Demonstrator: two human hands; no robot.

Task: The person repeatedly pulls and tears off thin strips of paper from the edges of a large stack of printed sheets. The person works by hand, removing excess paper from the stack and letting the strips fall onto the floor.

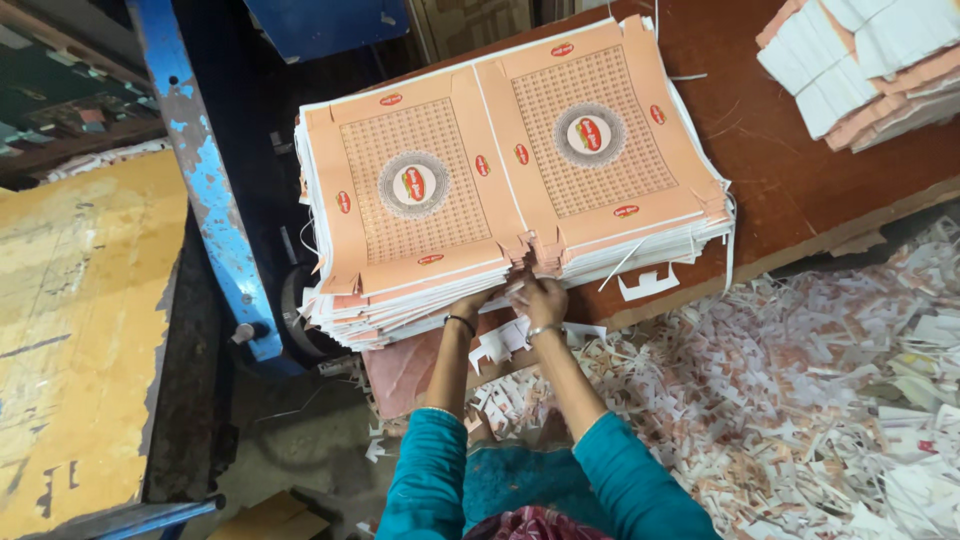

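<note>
My left hand (pixel 472 302) and right hand (pixel 540 297) pinch the near edge of the thick stack of peach printed die-cut cardboard sheets (pixel 500 170); it spreads away ahead, its long axis crosswise.

We note a second stack of blanks (pixel 870 65) at upper right, paper offcuts (pixel 800 400) lower right, blue frame (pixel 205 180) at left.

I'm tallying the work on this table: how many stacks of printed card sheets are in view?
2. One big stack lies at the table's near edge, with both hands at its front. A second stack sits at the top right corner, cut off by the frame; more may lie beyond.
</note>
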